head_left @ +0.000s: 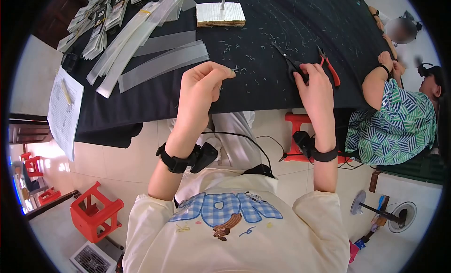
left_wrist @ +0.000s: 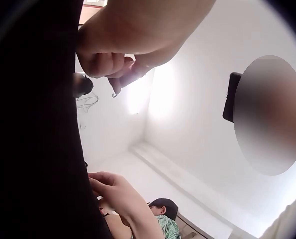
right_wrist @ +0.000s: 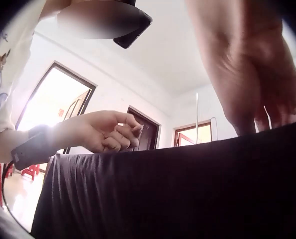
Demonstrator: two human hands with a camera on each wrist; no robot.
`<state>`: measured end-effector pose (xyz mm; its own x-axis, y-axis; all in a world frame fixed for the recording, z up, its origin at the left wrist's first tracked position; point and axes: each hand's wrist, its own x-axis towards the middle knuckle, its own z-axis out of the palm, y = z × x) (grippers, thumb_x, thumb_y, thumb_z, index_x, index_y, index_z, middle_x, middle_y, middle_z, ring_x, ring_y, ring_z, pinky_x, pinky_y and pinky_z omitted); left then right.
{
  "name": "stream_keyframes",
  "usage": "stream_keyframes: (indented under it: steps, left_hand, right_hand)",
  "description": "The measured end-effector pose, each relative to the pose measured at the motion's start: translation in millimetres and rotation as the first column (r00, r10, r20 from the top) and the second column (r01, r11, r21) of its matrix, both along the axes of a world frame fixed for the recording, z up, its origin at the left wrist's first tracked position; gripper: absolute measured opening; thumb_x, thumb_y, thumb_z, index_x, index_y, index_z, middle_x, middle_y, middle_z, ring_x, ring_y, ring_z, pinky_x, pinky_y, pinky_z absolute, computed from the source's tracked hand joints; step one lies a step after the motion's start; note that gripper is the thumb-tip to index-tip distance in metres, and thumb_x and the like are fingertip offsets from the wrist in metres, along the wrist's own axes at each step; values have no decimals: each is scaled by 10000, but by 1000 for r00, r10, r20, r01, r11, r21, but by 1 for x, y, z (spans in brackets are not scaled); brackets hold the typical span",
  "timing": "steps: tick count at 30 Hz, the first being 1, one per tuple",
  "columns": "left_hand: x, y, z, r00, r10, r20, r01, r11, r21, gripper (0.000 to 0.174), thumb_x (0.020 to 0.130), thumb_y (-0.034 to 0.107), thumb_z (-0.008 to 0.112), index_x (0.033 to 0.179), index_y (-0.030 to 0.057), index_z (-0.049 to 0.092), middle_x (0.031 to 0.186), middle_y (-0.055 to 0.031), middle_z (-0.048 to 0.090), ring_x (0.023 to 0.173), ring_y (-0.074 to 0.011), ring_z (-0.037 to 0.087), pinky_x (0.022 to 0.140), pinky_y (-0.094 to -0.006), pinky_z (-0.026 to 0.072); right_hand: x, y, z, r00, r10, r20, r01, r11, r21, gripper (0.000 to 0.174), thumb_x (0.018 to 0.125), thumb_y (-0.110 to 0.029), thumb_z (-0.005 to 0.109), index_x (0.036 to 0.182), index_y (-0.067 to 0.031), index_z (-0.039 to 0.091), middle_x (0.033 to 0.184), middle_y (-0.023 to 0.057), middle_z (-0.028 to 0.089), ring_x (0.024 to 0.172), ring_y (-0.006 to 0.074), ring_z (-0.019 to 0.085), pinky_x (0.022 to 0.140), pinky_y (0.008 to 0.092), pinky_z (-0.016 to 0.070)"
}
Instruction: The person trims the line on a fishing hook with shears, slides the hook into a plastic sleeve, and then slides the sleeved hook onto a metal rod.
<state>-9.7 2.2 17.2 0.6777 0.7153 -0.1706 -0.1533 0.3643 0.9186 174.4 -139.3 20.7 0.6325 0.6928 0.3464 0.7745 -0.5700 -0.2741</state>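
Observation:
My left hand [head_left: 202, 84] is raised over the table's front edge, fingers curled, thumb and index finger pinching a tiny hook-shaped piece [left_wrist: 114, 94]. In the head view that piece overlaps small pale scraps [head_left: 242, 70] scattered on the black cloth. On the right, my right hand [head_left: 317, 92] has its thumb and fingers bent at the black handles of a pair of scissors [head_left: 292, 66], which lie with their blades pointing away to the left. The right wrist view hides the scissors behind the table edge. Just beyond the right hand lie red-handled pliers [head_left: 332, 71].
Clear plastic strips [head_left: 162, 66] and bundles of printed cards [head_left: 96, 31] cover the table's left side. A white block [head_left: 221, 14] with an upright rod stands at the back. A written sheet [head_left: 66, 108] hangs over the left edge. Another person [head_left: 394, 122] sits at the right.

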Motion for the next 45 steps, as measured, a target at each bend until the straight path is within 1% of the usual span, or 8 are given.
stream_keyframes:
  steps: [14, 16, 18, 21, 28, 33, 40, 45]
  left_hand:
    - [3, 25, -1, 993, -96, 69, 108, 973, -205, 122, 760, 61, 549, 684, -35, 555, 502, 64, 304, 431, -26, 217, 408, -215, 163]
    - [4, 22, -3, 993, -97, 63, 108, 974, -200, 119, 756, 56, 549, 677, -33, 550, 502, 65, 303, 428, -27, 218, 406, -217, 164]
    - [5, 20, -5, 996, -74, 44, 80, 985, -151, 114, 743, 56, 561, 669, -30, 553, 502, 62, 324, 420, -22, 238, 396, -214, 165]
    - [9, 11, -2, 999, -26, -41, 24, 999, -46, 126, 777, 64, 552, 743, -50, 592, 512, 67, 328, 430, -14, 236, 401, -197, 156]
    - [11, 5, -5, 996, 43, -74, -42, 999, 25, 120, 774, 62, 554, 744, -46, 597, 507, 67, 343, 430, -10, 230, 406, -200, 154]
    - [11, 5, -5, 997, 46, -56, -45, 999, 13, 135, 788, 76, 566, 757, -52, 597, 506, 73, 340, 431, -5, 227, 408, -195, 157]
    - [11, 3, -8, 996, 86, -22, -86, 996, 26, 148, 807, 88, 568, 783, -53, 605, 505, 76, 341, 431, -5, 223, 409, -194, 157]
    - [11, 3, -8, 996, 88, -13, -88, 996, 35, 144, 805, 83, 569, 791, -55, 606, 505, 72, 343, 431, -7, 224, 411, -194, 158]
  right_hand:
    - [24, 0, 19, 976, 213, 42, -199, 957, -213, 240, 755, -163, 617, 892, 31, 583, 797, 135, 606, 632, 254, 600, 594, 328, 470]
    - [14, 0, 29, 948, 132, -291, -151, 987, -47, 266, 753, -168, 641, 910, 32, 562, 728, 121, 606, 538, 181, 543, 534, 286, 439]
    - [14, -3, 21, 918, 219, -330, -218, 975, 43, 278, 743, -149, 675, 918, 27, 547, 676, 72, 589, 493, 86, 460, 480, 226, 387]
    - [-14, -4, 24, 721, 240, -650, -210, 970, 124, 273, 723, -111, 710, 880, 6, 520, 654, 2, 562, 500, 5, 404, 445, 170, 317]
    - [-41, -4, 38, 772, 288, -567, -360, 933, -17, 389, 687, -179, 742, 927, 2, 495, 767, 54, 570, 594, 79, 493, 516, 216, 401]
    - [-31, -2, 28, 945, 280, -168, -299, 949, -102, 395, 685, -178, 709, 977, -13, 501, 887, 98, 581, 709, 206, 608, 595, 297, 480]
    - [-20, -1, 17, 943, 332, 32, -327, 939, -108, 367, 700, -185, 691, 978, -28, 510, 874, 76, 580, 684, 239, 607, 588, 333, 487]
    - [-3, -4, 23, 922, 364, 133, -304, 891, -337, 350, 706, -163, 673, 980, -19, 507, 839, 100, 542, 705, 249, 583, 604, 333, 481]
